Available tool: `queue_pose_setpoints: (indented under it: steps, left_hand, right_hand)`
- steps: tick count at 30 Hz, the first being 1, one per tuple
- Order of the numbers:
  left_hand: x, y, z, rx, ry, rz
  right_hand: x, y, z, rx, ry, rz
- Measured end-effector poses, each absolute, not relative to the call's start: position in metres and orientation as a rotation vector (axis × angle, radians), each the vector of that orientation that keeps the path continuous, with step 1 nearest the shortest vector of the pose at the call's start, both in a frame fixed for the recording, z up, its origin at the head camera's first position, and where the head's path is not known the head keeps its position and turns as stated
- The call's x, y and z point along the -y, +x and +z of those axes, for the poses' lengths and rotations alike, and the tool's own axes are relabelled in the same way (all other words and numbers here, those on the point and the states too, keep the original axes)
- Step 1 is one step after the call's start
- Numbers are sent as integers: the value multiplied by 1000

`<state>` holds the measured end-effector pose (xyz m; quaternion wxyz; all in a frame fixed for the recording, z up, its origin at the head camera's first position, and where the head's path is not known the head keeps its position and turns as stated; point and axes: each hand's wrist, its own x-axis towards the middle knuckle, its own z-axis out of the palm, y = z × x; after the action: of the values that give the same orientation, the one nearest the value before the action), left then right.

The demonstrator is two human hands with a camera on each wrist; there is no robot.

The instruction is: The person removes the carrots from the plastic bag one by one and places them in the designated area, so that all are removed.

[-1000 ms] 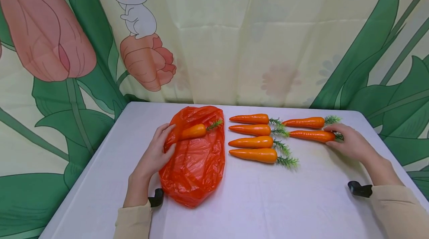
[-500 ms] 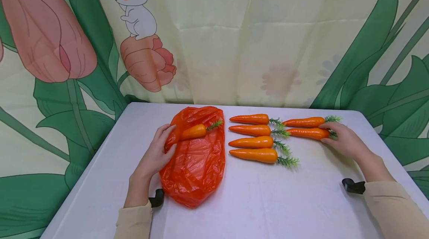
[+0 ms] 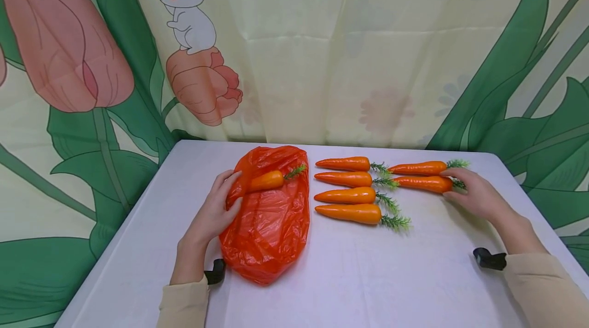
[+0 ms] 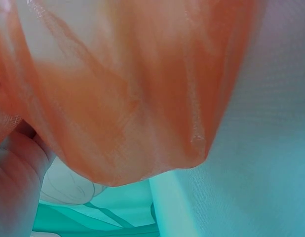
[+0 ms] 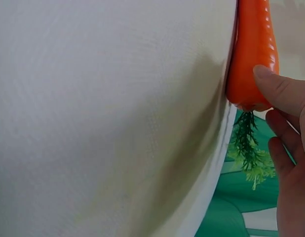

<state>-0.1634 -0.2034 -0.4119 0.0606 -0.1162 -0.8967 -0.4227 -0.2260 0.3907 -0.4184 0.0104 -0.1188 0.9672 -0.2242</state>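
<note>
A thin red plastic bag (image 3: 264,236) lies on the left part of the table. Its left rim is held by my left hand (image 3: 211,213), thumb towards me and fingers on the far side. One carrot (image 3: 268,180) lies at the bag, its tip under the film and its green top outside. My right hand (image 3: 478,197) pinches the thick end of a carrot (image 3: 421,183) in the right-hand column. In the right wrist view, the thumb (image 5: 281,89) presses on that carrot's side near its leafy top (image 5: 247,133). In the left wrist view, bag film (image 4: 133,98) covers most of the picture.
Several carrots (image 3: 348,213) lie in a stacked column right of the bag, tips pointing left. Another carrot (image 3: 416,167) rests just behind the one in my right hand. A white cloth covers the table (image 3: 349,277); a printed curtain (image 3: 294,62) hangs behind its far edge.
Between one second and half a second ago, my right hand shifted its carrot slightly left and back, closer to the carrot behind. Since then the hand has barely moved. My left hand and the bag stay put.
</note>
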Motion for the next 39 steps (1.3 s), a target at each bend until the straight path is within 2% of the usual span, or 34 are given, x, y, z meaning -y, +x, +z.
queue_pose_setpoints:
  steps: [12,24,39]
  left_hand:
    - [204,-163,-411,2711,-360,-1274]
    - [204,-162,-410,2704,-373,-1253]
    - [205,-162,-411,2697,-377,-1274]
  right_hand:
    - [-369,-224,-401,-3126,-532,-747]
    - [-309,-233,-371,-3170,-828,-805]
    - [-229,-256,-354,-3082,-1010,-911]
